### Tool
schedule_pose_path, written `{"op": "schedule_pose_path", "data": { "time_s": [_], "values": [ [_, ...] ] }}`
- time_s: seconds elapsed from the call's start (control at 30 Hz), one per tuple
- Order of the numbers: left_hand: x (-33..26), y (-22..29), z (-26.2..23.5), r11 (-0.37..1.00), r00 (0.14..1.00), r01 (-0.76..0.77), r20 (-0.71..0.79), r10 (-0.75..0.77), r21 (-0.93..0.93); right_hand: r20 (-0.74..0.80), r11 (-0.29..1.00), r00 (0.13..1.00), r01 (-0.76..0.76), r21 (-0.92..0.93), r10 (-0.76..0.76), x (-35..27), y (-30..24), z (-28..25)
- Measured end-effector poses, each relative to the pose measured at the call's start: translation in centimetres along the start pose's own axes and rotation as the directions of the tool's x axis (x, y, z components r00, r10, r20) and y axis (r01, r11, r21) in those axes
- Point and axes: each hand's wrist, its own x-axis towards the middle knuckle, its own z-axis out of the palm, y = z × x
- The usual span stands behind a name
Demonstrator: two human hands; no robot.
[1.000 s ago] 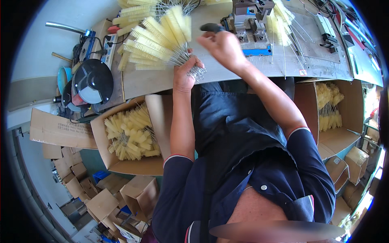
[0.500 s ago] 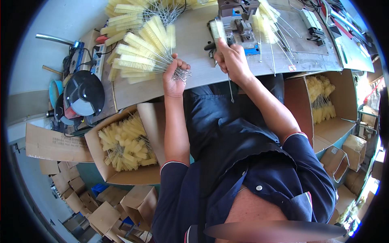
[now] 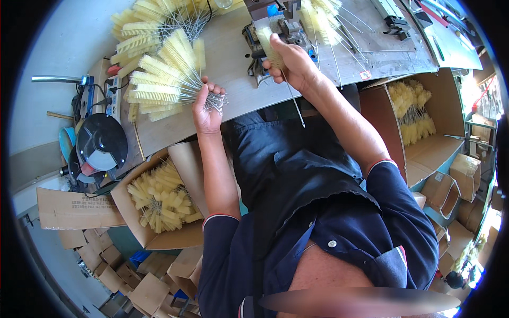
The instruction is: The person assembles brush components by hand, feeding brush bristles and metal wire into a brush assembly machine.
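Note:
My left hand (image 3: 209, 108) is closed round the looped wire ends of a fan of bottle brushes (image 3: 159, 79) with pale yellow bristles, which spread out to the left over the table. In my right hand (image 3: 292, 61) is a single bottle brush (image 3: 270, 45), gripped at its bristles, its wire stem slanting down past the table's front edge. Just beyond that hand stands a small metal bench fixture (image 3: 289, 29) with blue parts. Another pile of bottle brushes (image 3: 321, 21) lies to the right of the fixture, wire stems pointing toward me.
More bottle brushes (image 3: 148, 24) are heaped at the table's back left. A black disc-shaped machine (image 3: 102, 140) stands at the left. Open cartons of brushes flank me, one at the left (image 3: 127, 220) and one at the right (image 3: 442, 116). Further cardboard boxes (image 3: 151, 294) lie behind.
The view has shifted, so the table and both hands appear further left. My right hand has turned the single brush so its stem slants more. My left hand keeps hold of the bunch.

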Motion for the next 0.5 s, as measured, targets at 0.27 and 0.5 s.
{"op": "schedule_pose_path", "data": {
  "time_s": [0.27,0.5],
  "values": [
    [0.1,0.2,-0.4,1.0,1.0,-0.003,0.005,0.003,-0.018,0.058,0.975,0.995,-0.086,0.204,0.076,-0.7,-0.5,0.6],
    [0.1,0.0,-0.2,1.0,1.0,-0.002,0.013,0.002,-0.027,0.068,0.93,0.991,-0.129,0.344,0.113,0.1,0.6,0.0]
  ]
}}
